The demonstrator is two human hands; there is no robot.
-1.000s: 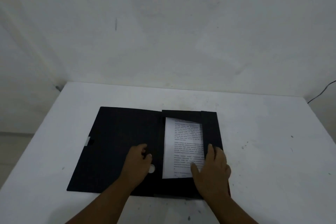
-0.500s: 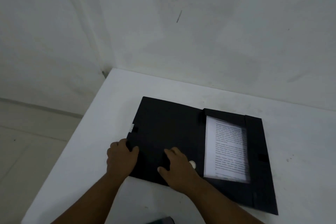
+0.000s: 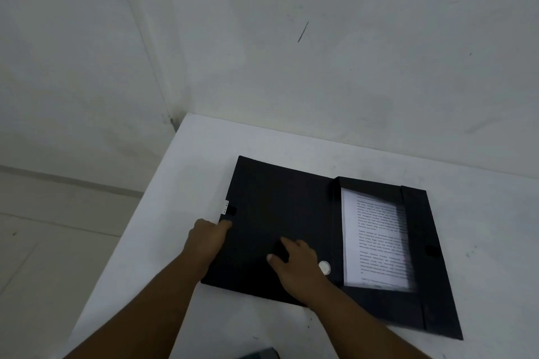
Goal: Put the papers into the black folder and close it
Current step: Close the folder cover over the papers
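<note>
The black folder (image 3: 280, 213) lies open and flat on the white table (image 3: 481, 213). Its right half holds the printed papers (image 3: 376, 242), framed by black inner flaps at the top, right and bottom. My left hand (image 3: 207, 237) grips the left edge of the folder's open cover, just below a small white tab (image 3: 225, 207). My right hand (image 3: 297, 264) rests palm down on the cover, fingers spread, beside a white round button (image 3: 324, 267) near the spine.
The table's left edge (image 3: 140, 224) drops to a tiled floor (image 3: 43, 242) close to my left hand. White walls (image 3: 320, 52) stand behind the table. A dark object (image 3: 259, 354) peeks in at the bottom edge.
My right hand left the papers and moved left onto the cover. My left hand slid to the cover's left edge and took hold of it. The view swung left.
</note>
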